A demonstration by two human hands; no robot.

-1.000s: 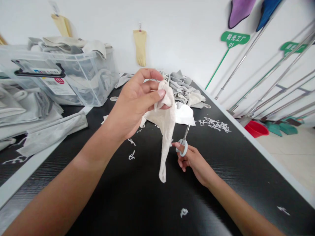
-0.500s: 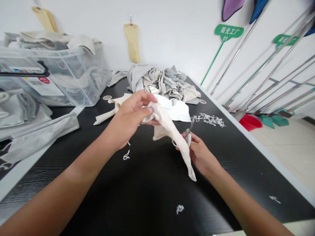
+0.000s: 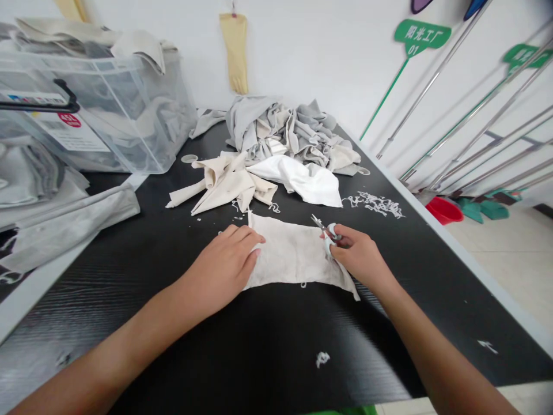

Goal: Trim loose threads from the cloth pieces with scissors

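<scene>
An off-white piece of cloth [image 3: 294,253] lies spread on the black table [image 3: 259,351], slightly creased, with a small loose thread at its lower edge. My left hand [image 3: 231,262] is closed on the cloth's left edge, thumb and fingers together. In my right hand [image 3: 356,253] are small scissors [image 3: 330,230] with pale blue handles; the blades point up and left over the cloth's upper right part. Just beyond the cloth lie crumpled beige cloths [image 3: 233,184] and a white cloth [image 3: 302,178].
A heap of grey cloths [image 3: 280,129] rests at the back. Thread scraps [image 3: 375,203] lie at the right, and one tuft [image 3: 322,359] near the front. A clear plastic bin [image 3: 116,115] full of cloths stands at the left. Beyond the table's right edge are poles and a red basin [image 3: 444,210].
The cloth, bunched and held up in my left hand before, now lies flattened on the table. My left hand has come down to its left edge; the scissors have tilted left over it.
</scene>
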